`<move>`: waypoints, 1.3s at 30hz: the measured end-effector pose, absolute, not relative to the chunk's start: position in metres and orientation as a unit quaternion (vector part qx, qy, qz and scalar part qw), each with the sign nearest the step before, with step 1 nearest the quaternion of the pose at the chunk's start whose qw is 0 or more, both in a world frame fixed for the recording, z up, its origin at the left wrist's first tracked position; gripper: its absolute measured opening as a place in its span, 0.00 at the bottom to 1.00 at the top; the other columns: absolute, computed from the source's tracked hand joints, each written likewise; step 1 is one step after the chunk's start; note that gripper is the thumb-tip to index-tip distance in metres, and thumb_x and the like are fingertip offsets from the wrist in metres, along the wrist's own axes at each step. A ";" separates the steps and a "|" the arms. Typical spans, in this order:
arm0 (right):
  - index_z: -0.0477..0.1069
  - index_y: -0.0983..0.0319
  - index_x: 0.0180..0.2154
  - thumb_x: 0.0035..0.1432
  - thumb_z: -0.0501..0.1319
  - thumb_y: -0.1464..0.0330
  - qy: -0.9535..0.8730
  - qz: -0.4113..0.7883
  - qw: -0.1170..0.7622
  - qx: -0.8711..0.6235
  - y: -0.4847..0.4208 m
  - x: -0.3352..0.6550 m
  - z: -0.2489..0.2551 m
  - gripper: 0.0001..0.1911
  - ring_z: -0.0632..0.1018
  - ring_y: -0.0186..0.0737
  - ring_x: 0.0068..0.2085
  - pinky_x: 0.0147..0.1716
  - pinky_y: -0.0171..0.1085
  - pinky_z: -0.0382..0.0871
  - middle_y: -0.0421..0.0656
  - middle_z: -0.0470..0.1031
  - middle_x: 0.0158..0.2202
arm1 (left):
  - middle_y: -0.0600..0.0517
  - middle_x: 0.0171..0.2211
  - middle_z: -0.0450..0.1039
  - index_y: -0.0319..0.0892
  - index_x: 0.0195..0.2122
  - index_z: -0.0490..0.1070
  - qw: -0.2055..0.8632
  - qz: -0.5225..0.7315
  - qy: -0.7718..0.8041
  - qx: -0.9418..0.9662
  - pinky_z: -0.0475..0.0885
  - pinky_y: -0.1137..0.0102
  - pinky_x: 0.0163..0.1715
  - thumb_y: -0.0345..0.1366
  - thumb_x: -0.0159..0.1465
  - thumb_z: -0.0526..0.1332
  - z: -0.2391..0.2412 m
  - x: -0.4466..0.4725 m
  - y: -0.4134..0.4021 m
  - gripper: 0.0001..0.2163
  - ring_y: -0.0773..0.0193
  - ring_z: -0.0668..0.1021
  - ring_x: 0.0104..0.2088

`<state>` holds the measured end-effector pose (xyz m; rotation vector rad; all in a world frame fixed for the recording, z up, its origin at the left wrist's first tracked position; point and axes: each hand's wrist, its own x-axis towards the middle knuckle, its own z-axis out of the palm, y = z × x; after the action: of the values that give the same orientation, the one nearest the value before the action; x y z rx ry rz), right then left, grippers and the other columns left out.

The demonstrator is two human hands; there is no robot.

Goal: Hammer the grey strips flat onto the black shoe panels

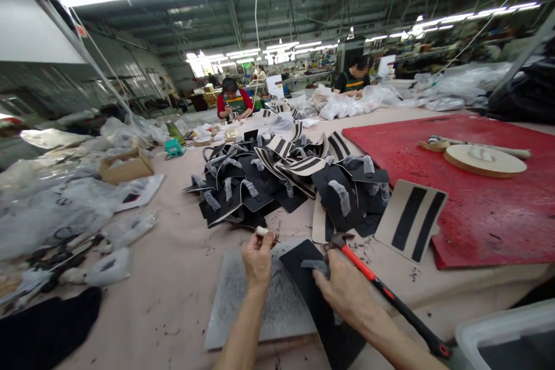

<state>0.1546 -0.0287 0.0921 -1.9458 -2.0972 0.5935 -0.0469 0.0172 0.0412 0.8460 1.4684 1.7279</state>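
Observation:
My left hand (259, 260) is closed on a small tool with a white handle (262, 231); a thin dark tip shows past the fingers. It is above a grey, speckled board (234, 295) on the table. My right hand (342, 283) grips a black panel (310, 286) by its plastic-wrapped strap (315, 266), and the panel lies tilted over the board's right side. Just beyond that hand lies a claw hammer (368, 274) with a red and black handle, its head close to my knuckles. A pile of black panels with wrapped straps (260, 176) lies ahead.
A cream panel with black stripes (410, 219) rests by a red mat (485, 231), which bears a tape roll (483, 161). Plastic bags (56, 208) and an open carton (125, 166) crowd the left. A clear bin (507, 324) stands front right. Two co-workers sit at the far side.

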 end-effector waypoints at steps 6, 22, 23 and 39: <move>0.65 0.63 0.56 0.64 0.54 0.60 -0.661 0.306 0.184 -0.660 -0.040 0.146 0.066 0.22 0.81 0.50 0.42 0.39 0.39 0.67 0.50 0.81 0.38 | 0.51 0.27 0.78 0.38 0.32 0.76 0.382 0.586 0.558 0.448 0.73 0.72 0.32 0.43 0.58 0.67 0.021 -0.021 0.019 0.12 0.63 0.79 0.29; 0.71 0.67 0.54 0.69 0.51 0.57 -0.695 0.320 0.052 -0.641 -0.048 0.119 0.056 0.24 0.81 0.57 0.44 0.41 0.44 0.70 0.57 0.81 0.39 | 0.47 0.33 0.83 0.40 0.36 0.77 0.461 0.523 0.536 0.477 0.77 0.67 0.38 0.42 0.57 0.67 0.006 -0.012 0.025 0.11 0.56 0.83 0.35; 0.71 0.67 0.53 0.69 0.51 0.57 -0.694 0.324 0.051 -0.641 -0.047 0.119 0.055 0.24 0.81 0.56 0.44 0.41 0.43 0.70 0.57 0.81 0.39 | 0.47 0.33 0.83 0.40 0.36 0.77 0.462 0.519 0.534 0.482 0.77 0.67 0.38 0.42 0.57 0.67 0.006 -0.013 0.025 0.11 0.56 0.83 0.35; 0.69 0.66 0.55 0.69 0.48 0.57 -0.705 0.325 0.064 -0.627 -0.047 0.124 0.051 0.25 0.81 0.55 0.43 0.40 0.44 0.69 0.56 0.81 0.39 | 0.49 0.34 0.82 0.42 0.37 0.76 0.407 0.459 0.549 0.568 0.74 0.70 0.37 0.37 0.62 0.62 0.006 -0.011 0.018 0.06 0.60 0.82 0.34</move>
<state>0.1243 -0.0475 0.0515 -1.8948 -2.1292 0.9813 -0.0111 0.0183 0.0058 1.4318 1.3851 1.1581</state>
